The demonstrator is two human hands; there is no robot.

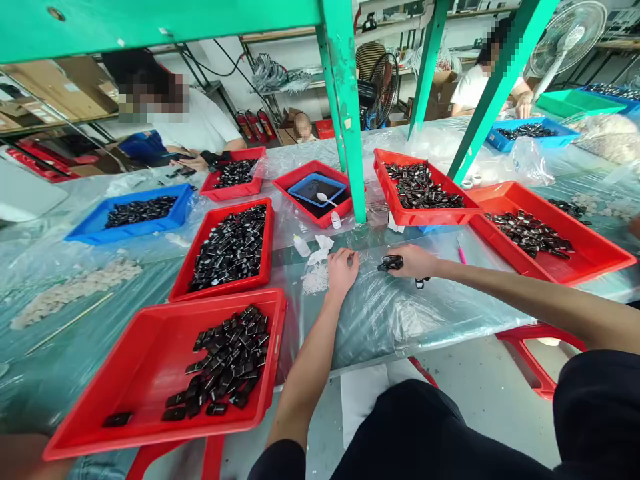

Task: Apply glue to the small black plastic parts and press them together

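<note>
My right hand (414, 261) is closed around a few small glossy black plastic parts (390, 263) above the plastic-covered table (380, 320). Another black part (421, 283) lies just below that wrist. To the left, my left hand (343, 272) rests on the table with its fingers curled in. Whatever its fingertips hold, if anything, is too small to make out. Beside it is a scatter of tiny whitish pieces (315, 280), with crumpled white tissue (321, 249) and a small white bottle (301, 246) just behind.
Red trays of black parts stand at left (150, 333), mid-left (269, 247) and right (590, 257). A green post (353, 133) rises ahead of my hands. A pink pen-like tool (461, 252) lies to the right. Two people (200, 127) (470, 90) sit across the table.
</note>
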